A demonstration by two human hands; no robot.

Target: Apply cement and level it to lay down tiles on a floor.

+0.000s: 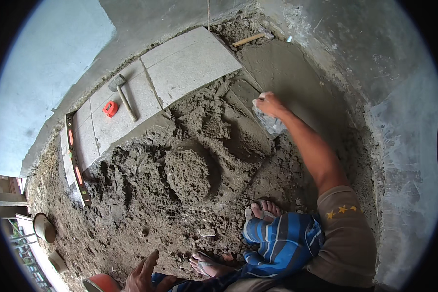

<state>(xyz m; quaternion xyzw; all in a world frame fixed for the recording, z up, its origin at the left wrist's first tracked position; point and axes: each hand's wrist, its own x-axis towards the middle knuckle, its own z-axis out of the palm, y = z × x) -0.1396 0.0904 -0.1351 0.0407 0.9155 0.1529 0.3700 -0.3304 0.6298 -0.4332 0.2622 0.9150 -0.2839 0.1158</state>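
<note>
My right hand (pixel 269 103) is closed at the edge of a smooth grey mortar bed (pixel 292 65). Just below its fingers is a pale grey, mortar-smeared piece (pixel 271 122), whose kind I cannot make out. Beside that hand, a flat mortar-coated strip (pixel 250 104) slants along the border of the smooth bed. Low in the view, my left hand (pixel 146 275) is held over the ground, fingers stretched out and nothing in it. A rough heap of wet mortar (pixel 187 175) lies between the hands.
Pale floor tiles (pixel 190 61) run along the far wall. On them rest a mallet (pixel 124 97), a red tape measure (pixel 110 109) and a spirit level (pixel 75 160) at the left end. A wooden-handled hammer (pixel 250 39) lies in the far corner. Walls (pixel 404 141) bound the right.
</note>
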